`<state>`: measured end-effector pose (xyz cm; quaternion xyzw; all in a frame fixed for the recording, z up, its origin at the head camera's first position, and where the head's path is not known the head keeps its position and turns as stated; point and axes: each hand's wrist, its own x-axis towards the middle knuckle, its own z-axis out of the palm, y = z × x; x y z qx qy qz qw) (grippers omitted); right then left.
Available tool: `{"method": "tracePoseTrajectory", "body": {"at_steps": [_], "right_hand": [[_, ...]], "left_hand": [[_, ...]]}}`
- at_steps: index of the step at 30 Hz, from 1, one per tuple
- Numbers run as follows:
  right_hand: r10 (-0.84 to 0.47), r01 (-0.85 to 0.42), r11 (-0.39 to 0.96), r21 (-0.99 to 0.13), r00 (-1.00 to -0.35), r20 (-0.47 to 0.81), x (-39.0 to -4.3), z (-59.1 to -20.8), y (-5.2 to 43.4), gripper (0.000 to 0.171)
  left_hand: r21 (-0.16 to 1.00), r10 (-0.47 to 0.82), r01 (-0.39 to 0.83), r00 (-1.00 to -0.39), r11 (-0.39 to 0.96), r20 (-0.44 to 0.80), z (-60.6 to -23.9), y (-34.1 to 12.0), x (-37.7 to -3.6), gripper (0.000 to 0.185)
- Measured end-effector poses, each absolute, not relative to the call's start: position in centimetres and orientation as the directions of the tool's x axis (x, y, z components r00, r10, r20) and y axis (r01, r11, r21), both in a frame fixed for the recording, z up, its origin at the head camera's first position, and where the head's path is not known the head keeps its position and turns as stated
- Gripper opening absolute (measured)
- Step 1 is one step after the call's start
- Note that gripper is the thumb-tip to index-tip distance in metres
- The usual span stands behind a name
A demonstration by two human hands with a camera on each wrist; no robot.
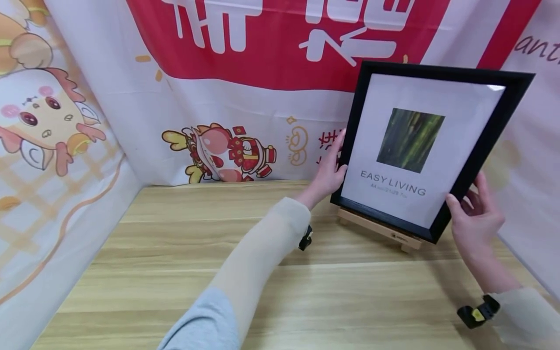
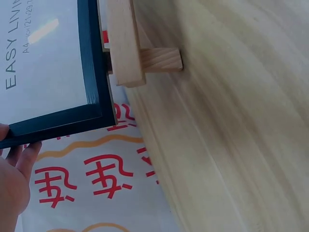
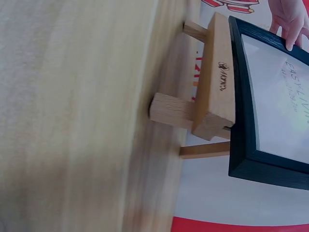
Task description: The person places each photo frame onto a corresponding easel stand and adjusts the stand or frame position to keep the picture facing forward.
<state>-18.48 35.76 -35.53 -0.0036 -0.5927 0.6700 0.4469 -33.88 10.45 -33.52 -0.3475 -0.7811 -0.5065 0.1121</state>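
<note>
Both hands (image 1: 330, 172) (image 1: 474, 221) raised, fingers curled, gripping.

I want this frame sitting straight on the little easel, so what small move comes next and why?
Probably level the picture frame and seat it on the wooden easel ledge: both the left hand and right hand hold it tilted, right side higher.

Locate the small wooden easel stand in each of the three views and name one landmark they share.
Head: the wooden easel stand sits right of centre on the table, under the frame's lower edge.
Left wrist: top centre, beside the frame's corner.
Right wrist: centre right, its logo face showing, left of the frame.
Shared landmark: the black picture frame with its "EASY LIVING" print.
</note>
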Motion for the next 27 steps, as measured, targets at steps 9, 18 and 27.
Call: {"method": "tracePoseTrajectory", "body": {"at_steps": [9,18,27], "right_hand": [[0.596,-0.554,0.125,-0.823,-0.621,0.508,-18.5,-36.3,36.3,0.070],[0.571,-0.517,0.033,-0.855,-0.693,0.441,-18.8,-36.0,36.6,0.071],[0.572,-0.473,0.082,-0.877,-0.699,0.430,-18.6,-36.0,37.0,0.073]], "left_hand": [[0.727,0.452,0.629,-0.752,0.276,0.480,-33.8,11.0,-34.2,0.089],[0.752,0.465,0.576,-0.788,0.321,0.404,-33.9,11.3,-35.0,0.088],[0.798,0.477,0.537,-0.796,0.272,0.373,-34.4,11.3,-35.5,0.088]]}}
